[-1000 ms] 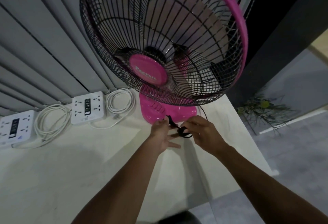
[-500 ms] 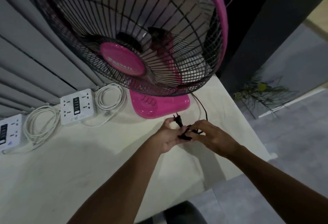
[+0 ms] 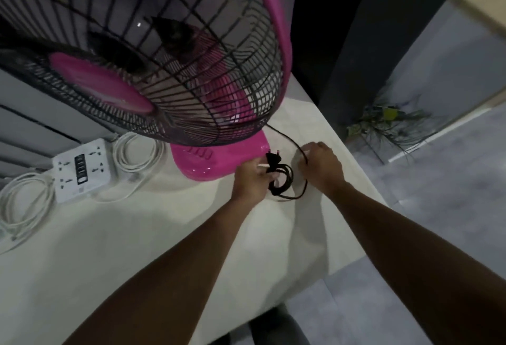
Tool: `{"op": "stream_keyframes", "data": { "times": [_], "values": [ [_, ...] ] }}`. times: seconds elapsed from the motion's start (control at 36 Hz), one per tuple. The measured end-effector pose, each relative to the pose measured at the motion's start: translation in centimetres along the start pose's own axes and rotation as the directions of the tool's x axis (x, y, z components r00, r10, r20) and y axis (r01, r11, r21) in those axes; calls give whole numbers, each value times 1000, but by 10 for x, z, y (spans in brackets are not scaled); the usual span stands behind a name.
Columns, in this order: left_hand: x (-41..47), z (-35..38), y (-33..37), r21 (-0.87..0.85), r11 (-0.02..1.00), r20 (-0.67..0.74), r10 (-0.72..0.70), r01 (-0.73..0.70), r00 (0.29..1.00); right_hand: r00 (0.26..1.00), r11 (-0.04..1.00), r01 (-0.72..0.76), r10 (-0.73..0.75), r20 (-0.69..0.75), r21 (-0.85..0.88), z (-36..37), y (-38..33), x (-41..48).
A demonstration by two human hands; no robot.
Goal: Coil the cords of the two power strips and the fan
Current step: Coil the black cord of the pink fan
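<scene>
Now coiling fan cord (image 3: 282, 180) at 3 o'clock of pink base (image 3: 219, 161): left hand (image 3: 250, 180) grip pinching loops, right hand (image 3: 321, 166) grip closed on slack; best fed in even, untwisted turns.

Both hands, left (image 3: 250, 180) and right (image 3: 321, 165), closed, arms outstretched.

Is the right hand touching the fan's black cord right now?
Touching. In the head view the black cord runs from behind the fan straight into the right hand, whose fingers close around it.
</scene>
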State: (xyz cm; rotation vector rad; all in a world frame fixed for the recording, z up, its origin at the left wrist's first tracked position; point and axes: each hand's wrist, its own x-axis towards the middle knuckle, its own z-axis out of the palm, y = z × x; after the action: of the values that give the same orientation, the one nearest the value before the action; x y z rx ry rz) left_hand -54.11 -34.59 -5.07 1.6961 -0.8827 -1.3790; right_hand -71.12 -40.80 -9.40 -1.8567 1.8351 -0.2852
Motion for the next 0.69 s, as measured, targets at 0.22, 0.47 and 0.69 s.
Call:
{"op": "stream_keyframes", "data": {
  "times": [0.22,0.47,0.69],
  "values": [
    [49,13,15,705,648,10,398,-289,917,992,986,-120,123,-17,118,-27,13,52],
    [93,35,34,880,407,87,371,-246,925,991,991,-129,130,-37,26,-33,15,66],
    [85,28,21,933,265,159,303,-243,940,994,998,58,-54,-100,37,-12,25,30]
  ]
}}
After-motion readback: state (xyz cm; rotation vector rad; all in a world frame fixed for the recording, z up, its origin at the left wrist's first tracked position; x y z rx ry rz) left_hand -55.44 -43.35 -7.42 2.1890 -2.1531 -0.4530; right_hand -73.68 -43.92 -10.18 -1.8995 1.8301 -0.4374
